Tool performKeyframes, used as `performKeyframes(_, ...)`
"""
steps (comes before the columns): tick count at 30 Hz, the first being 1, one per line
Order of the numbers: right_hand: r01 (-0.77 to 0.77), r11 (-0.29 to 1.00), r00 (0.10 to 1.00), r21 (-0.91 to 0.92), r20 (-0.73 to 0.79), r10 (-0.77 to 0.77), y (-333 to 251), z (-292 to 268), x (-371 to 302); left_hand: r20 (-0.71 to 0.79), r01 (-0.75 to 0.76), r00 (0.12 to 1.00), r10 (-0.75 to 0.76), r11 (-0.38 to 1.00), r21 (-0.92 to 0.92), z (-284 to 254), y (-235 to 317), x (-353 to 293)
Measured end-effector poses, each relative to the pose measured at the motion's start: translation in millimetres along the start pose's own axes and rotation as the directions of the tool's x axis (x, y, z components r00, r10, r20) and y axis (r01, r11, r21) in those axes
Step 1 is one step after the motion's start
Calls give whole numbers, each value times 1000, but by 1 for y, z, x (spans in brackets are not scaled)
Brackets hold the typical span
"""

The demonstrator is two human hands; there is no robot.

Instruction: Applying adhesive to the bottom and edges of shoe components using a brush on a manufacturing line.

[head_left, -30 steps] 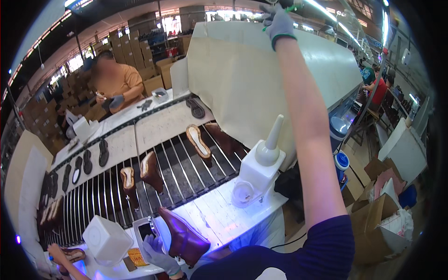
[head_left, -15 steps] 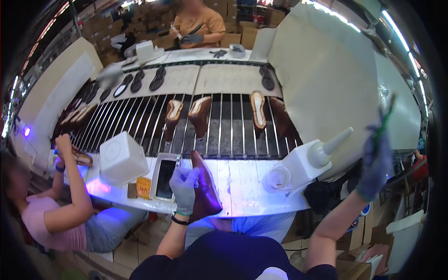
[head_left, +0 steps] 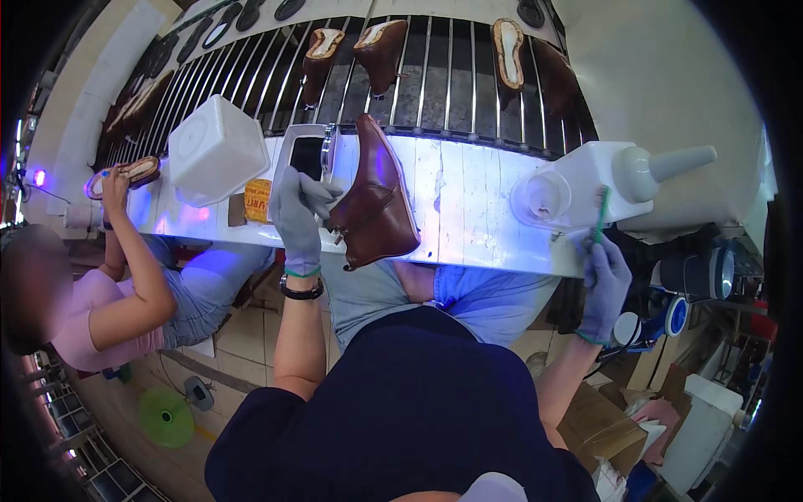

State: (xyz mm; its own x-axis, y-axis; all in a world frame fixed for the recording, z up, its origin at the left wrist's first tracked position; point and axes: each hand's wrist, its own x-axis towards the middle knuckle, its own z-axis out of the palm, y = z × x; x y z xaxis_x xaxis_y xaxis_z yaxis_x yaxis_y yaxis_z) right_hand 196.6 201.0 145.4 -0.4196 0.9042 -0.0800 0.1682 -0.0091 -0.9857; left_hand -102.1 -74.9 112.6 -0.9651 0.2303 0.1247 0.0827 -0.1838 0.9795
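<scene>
A brown leather ankle boot [head_left: 376, 197] lies on its side at the table's near edge, its toe pointing away from me and its zip side to the left. Just left of the boot is my left hand [head_left: 299, 217], in a grey glove, with its fingers loosely bent and apart; it grips nothing I can see. My right hand [head_left: 604, 284], gloved too, is closed around a small green-handled brush [head_left: 601, 213] whose bristles point up. This brush stands beside a white container with a cup-like part [head_left: 544, 197] and a long spout.
A white tray with a dark inside [head_left: 305, 155], a yellow packet [head_left: 257, 201] and a white square tub [head_left: 216, 151] stand to the left. Behind runs a rack of metal bars [head_left: 422, 75] with several boots. A co-worker [head_left: 125, 293] sits at left holding a shoe.
My view has tipped downward. The right hand has come in from the far right with the brush, down to the container. My left hand has loosened from the boot.
</scene>
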Motion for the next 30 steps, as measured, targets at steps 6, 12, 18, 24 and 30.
performKeyframes(6, 136, 990, 950, 39, -287, -119, -9, -58, -4, 127, -35, 992, 18, 991, 133, 19, 18, 13)
performKeyframes(12, 47, 974, 951, -223, -290, -112, -2, -31, 0, 232, 5, 969, -83, 948, 317, 14, -12, 15)
performKeyframes(18, 150, 869, 973, -472, -85, -214, 36, 2, 2, 290, -100, 932, -220, 612, 785, 22, -78, 13)
performKeyframes(24, 329, 406, 913, -853, 177, -368, 54, 29, 19, 363, 125, 835, -413, 785, 607, 20, -106, 32)
performKeyframes(30, 281, 177, 929, -943, 220, -299, 63, 38, 28, 259, 43, 961, -95, 979, 198, 53, -75, -15)
